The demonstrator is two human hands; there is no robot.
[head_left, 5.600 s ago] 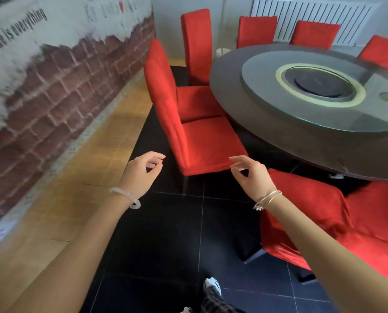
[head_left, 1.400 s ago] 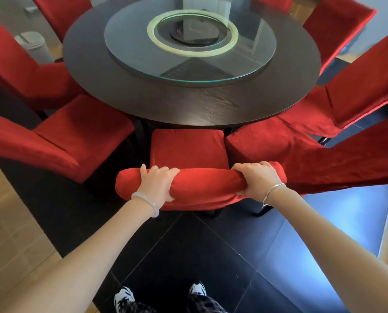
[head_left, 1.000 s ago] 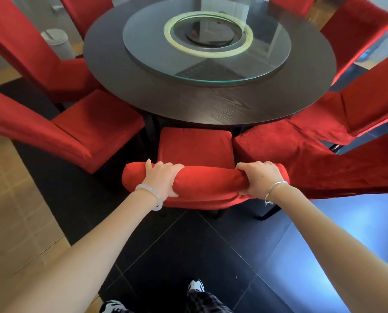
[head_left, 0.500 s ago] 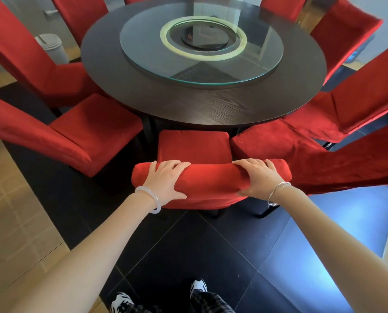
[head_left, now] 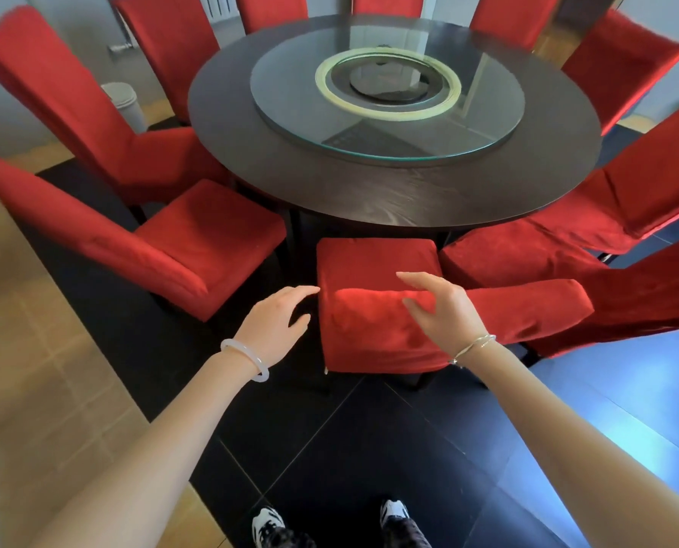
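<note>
The red chair [head_left: 373,342] stands on the black floor tiles [head_left: 369,448], its seat tucked up to the edge of the round dark desk [head_left: 369,191], between two other red chairs. The person stands right behind it. Both hands are open and hold nothing. The left hand [head_left: 274,322] is just beside the backrest's left edge, fingers loosely stretched toward it. The right hand [head_left: 444,310] is spread over the top of the backrest; I cannot tell whether it touches. A glass turntable [head_left: 488,112] lies on the desk.

Banquet dining room — round table [head_left: 369,191], glass turntable [head_left: 290,96], red chairs [head_left: 195,239].
</note>
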